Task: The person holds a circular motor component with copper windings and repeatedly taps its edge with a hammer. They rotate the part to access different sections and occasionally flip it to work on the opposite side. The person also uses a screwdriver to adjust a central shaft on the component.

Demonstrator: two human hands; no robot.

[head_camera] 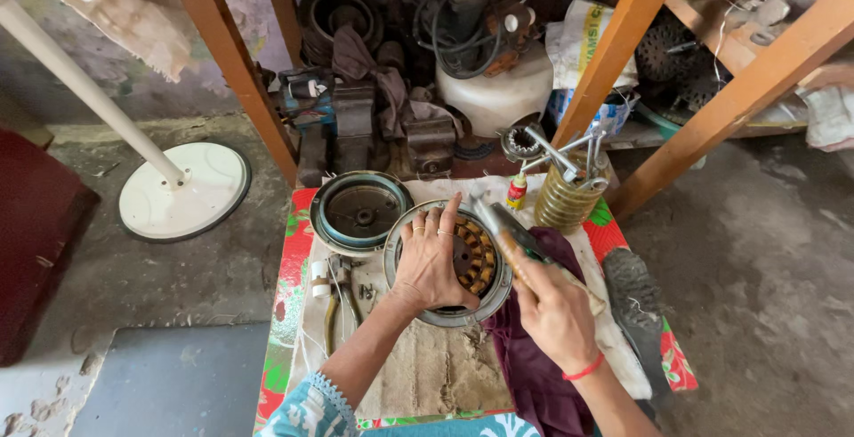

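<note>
Left hand (430,262) is pressing flat, fingers spread, on the fan motor (463,264); right hand's (553,308) grip is closing round a hammer (511,241) just beside it—a glancing blow could nick windings or fingers.

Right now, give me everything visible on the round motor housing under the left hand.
The round motor housing is a shallow grey metal bowl, worn and grimy, lying flat and open side up on burlap on the small table. Inside sits a ring of copper-coloured windings. The left hand presses flat on it, covering its left half. A similar empty shell lies just beside its upper left.
</note>
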